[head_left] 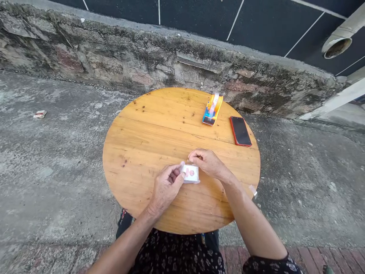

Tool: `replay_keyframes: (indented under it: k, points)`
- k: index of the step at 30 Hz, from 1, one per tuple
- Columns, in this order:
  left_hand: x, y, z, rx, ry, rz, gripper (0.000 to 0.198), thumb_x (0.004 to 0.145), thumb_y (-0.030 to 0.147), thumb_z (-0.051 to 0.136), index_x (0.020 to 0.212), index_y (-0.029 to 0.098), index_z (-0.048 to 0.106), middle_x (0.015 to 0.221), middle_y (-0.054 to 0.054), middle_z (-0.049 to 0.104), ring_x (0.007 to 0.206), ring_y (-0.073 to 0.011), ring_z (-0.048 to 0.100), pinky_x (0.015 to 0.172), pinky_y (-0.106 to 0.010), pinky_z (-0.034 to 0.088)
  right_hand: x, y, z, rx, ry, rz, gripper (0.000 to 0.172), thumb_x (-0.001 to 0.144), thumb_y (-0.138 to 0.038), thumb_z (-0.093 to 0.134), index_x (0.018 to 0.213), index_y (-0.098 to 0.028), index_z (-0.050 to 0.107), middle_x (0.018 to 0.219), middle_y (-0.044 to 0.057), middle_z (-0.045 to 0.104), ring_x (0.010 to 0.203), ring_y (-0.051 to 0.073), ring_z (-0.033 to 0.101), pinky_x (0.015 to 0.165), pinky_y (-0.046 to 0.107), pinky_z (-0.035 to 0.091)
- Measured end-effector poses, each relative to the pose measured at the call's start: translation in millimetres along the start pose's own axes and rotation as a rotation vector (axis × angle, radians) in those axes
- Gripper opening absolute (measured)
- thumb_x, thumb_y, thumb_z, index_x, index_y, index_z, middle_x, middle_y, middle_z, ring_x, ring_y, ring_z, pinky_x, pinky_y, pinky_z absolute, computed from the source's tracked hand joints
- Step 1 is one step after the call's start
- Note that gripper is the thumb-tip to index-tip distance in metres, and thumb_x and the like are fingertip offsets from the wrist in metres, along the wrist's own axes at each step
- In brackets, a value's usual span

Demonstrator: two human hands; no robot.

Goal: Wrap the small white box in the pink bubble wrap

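A small white packet (191,174) with red print, in what looks like clear plastic wrap, lies low over the middle of the round wooden table (137,148). My left hand (168,183) grips its left side between thumb and fingers. Just above the packet's top right edge, my right hand (205,163) is closed in a pinch. Whatever sits between those fingertips, if anything, is too small to name. Farther back stands a yellow and blue tape dispenser (212,109) with a roll of tape in it.
To the right of the dispenser lies a phone (240,131) with a red case. A strip of clear tape (253,190) hangs on the table's right edge. Behind the table runs a rough stone wall (137,57), with a pipe (338,47) at upper right. Crumpled litter (40,114) lies on the concrete.
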State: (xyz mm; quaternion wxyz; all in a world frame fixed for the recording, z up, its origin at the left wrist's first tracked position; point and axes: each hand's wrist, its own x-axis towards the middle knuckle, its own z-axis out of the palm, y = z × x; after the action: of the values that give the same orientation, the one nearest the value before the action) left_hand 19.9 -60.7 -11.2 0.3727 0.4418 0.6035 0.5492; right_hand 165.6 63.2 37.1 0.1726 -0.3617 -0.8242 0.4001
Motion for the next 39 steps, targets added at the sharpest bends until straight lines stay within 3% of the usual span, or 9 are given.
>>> replay_keyframes:
  k: [16,25,28,31,34,37,39]
  points:
    - [-5.1,-1.4,-1.6,0.102,-0.018,0.075,0.028,0.087,0.033,0.058,0.11,0.018,0.063,0.086,-0.003,0.058,0.074,-0.0137,0.059,0.065,-0.024,0.051,2.7,10.0,8.2,0.031,0.112,0.089,0.015,0.084,-0.018,0.051,0.076,-0.017,0.063,0.076,0.001,0.069,0.068,0.012,0.059,0.063,0.023,0.041]
    - [-22.5,8.5,-4.0,0.169,-0.022,0.089,0.026,0.087,0.032,0.057,0.106,0.018,0.065,0.092,-0.006,0.062,0.08,-0.0161,0.061,0.067,-0.026,0.052,-5.1,5.3,8.1,0.077,0.147,0.118,0.011,0.086,-0.022,0.05,0.08,-0.018,0.06,0.073,0.002,0.07,0.066,0.013,0.062,0.062,0.024,0.042]
    - [-30.1,9.1,-5.3,0.125,-0.03,0.013,0.029,0.085,0.034,0.059,0.107,0.018,0.065,0.096,-0.007,0.063,0.079,-0.0166,0.063,0.063,-0.027,0.054,-8.2,0.0,6.5,0.101,0.154,0.115,0.011,0.086,-0.021,0.05,0.08,-0.018,0.059,0.072,0.001,0.069,0.065,0.013,0.061,0.062,0.024,0.043]
    - [-39.1,10.9,-5.5,-0.038,-0.057,-0.175,0.04,0.082,0.039,0.061,0.116,0.018,0.059,0.107,-0.009,0.063,0.073,-0.0157,0.064,0.054,-0.027,0.056,-12.1,-7.8,5.1,0.111,0.154,0.082,0.013,0.088,-0.021,0.049,0.079,-0.018,0.059,0.074,0.001,0.069,0.068,0.012,0.061,0.065,0.024,0.043]
    - [-48.7,15.7,-4.4,-0.199,-0.062,-0.309,0.049,0.079,0.043,0.064,0.119,0.016,0.054,0.118,-0.012,0.06,0.081,-0.0192,0.067,0.057,-0.032,0.06,-16.8,-16.0,4.7,0.112,0.15,0.07,0.014,0.088,-0.023,0.05,0.08,-0.018,0.059,0.074,0.0,0.069,0.069,0.013,0.06,0.065,0.025,0.042]
    - [-56.1,19.1,-2.9,-0.264,-0.071,-0.329,0.053,0.076,0.043,0.067,0.12,0.016,0.052,0.122,-0.014,0.058,0.091,-0.0214,0.064,0.061,-0.033,0.061,-21.2,-23.7,5.2,0.11,0.145,0.056,0.013,0.089,-0.024,0.049,0.082,-0.019,0.059,0.075,0.0,0.069,0.069,0.013,0.059,0.064,0.025,0.041]
    - [-58.2,19.1,-2.0,-0.245,-0.082,-0.313,0.056,0.075,0.042,0.068,0.121,0.016,0.052,0.121,-0.013,0.059,0.087,-0.0196,0.063,0.057,-0.03,0.059,-23.7,-29.0,5.1,0.101,0.133,0.04,0.014,0.09,-0.024,0.049,0.081,-0.019,0.059,0.077,0.0,0.069,0.069,0.013,0.058,0.064,0.025,0.04]
